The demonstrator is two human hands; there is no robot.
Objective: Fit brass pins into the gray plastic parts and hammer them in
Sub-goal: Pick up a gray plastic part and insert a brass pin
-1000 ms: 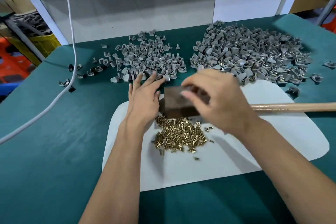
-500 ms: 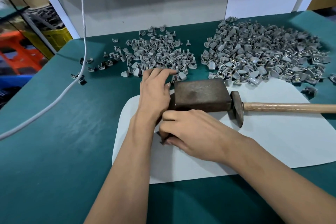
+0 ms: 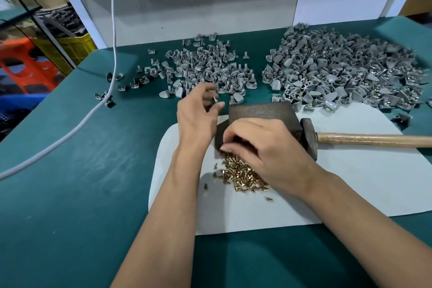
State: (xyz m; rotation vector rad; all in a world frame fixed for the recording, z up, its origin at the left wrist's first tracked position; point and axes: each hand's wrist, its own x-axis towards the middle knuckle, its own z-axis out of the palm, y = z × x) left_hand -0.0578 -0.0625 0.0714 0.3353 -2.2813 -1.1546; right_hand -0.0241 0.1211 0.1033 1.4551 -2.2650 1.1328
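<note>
Since 0.5 s ago the right hand point(image 3: 264, 149) is lifting off the pins point(image 3: 243, 174), uncovering the pile on the white mat point(image 3: 350, 184) in front of the block point(image 3: 261, 114); its fingers are curling down at the pile's far edge, seemingly picking a pin, though none is visible in them. The left hand point(image 3: 197, 114) is pulling back from the left part heap point(image 3: 205, 70), pinching one small part between thumb and fingertips. The hammer point(image 3: 364, 139) is lying untouched: fitting likely next, hammering not yet
</note>
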